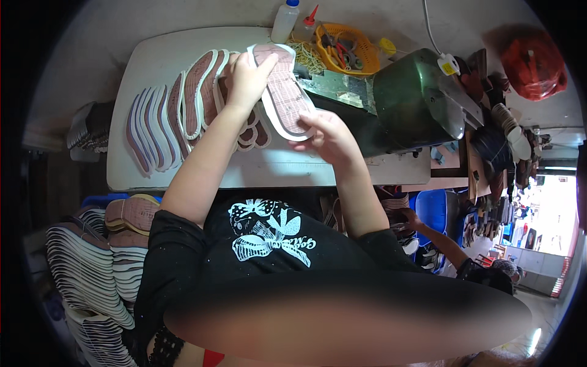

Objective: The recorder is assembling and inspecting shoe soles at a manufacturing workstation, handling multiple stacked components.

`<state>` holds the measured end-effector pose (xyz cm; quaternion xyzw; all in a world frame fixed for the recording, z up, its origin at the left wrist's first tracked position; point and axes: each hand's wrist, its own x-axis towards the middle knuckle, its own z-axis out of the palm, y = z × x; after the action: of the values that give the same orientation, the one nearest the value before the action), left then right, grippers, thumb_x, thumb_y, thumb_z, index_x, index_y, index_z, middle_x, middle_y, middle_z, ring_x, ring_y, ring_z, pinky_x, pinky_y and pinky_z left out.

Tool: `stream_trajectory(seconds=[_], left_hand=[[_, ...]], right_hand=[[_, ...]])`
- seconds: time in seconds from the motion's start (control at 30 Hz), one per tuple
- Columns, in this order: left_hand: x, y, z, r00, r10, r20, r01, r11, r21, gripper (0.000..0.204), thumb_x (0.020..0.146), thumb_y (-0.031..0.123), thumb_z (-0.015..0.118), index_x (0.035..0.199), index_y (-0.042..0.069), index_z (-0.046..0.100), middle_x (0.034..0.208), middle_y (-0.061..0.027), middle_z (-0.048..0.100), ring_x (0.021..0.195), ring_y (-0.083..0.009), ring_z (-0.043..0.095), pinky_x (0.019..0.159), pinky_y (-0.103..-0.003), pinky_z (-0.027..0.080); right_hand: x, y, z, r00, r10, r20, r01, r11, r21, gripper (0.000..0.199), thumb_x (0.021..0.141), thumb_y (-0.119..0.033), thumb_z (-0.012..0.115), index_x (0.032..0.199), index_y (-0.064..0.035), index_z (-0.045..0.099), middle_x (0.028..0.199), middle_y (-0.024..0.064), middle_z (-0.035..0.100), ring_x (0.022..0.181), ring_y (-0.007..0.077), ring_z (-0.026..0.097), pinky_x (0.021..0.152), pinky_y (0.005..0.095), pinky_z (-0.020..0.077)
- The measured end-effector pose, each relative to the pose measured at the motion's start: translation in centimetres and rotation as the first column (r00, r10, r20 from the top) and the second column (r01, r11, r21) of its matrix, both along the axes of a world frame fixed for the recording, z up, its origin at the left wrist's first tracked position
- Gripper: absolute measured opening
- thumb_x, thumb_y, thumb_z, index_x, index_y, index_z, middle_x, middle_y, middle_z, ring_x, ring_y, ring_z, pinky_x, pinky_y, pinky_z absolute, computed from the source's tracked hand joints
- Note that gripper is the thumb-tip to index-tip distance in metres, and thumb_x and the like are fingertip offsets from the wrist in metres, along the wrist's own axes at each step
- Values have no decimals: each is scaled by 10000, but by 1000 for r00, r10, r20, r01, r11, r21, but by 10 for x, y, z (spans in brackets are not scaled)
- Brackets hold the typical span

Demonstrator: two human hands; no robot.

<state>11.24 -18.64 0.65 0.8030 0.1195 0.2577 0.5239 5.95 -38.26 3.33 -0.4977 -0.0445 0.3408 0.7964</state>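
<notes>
A shoe insole (pixel 282 92), brownish pink with printed lines and a broad white border, is held up above the table between both hands. My left hand (pixel 247 79) grips its upper left edge, thumb on the printed face. The fingers of my right hand (pixel 330 134) pinch the lower right end, with the thumb on top. Below and left of the held piece, more pink insoles with white rims (pixel 195 92) lie in an overlapping row. Farther left, several insoles (pixel 147 128) lean in a fanned row, showing their edges. My left forearm hides part of the row.
A dark green machine (pixel 406 95) stands right on the white table (pixel 275 174). Behind it are an orange basket (pixel 373 56) of tools and a clear bottle (pixel 285 24). Tall insole stacks (pixel 82 263) rise at lower left. Another person's arm (pixel 440 237) reaches near a blue chair (pixel 431 211).
</notes>
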Motion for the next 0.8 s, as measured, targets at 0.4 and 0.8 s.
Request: stream_trajectory(seconds=[0.4,0.8], left_hand=[[54,29,-7,965,-234,-116,213,963,-165,465,763,378,678,929,-55,651,834,-158,681,776,-220,653,728,-334,494],[82,42,6,991,2,-137,90,743,663,789,762,617,589,1199,-39,540,1430,-254,295,1370,-361,171,1077,-508,205]], right_hand=[[-19,65,-1,967,-248,-52,253,961,116,312,896,-211,527,1027,69,567,897,170,659,794,227,668,698,343,553],[5,93,-5,907,-394,-150,416,894,168,306,928,-215,463,1022,61,556,864,171,650,737,222,669,682,340,568]])
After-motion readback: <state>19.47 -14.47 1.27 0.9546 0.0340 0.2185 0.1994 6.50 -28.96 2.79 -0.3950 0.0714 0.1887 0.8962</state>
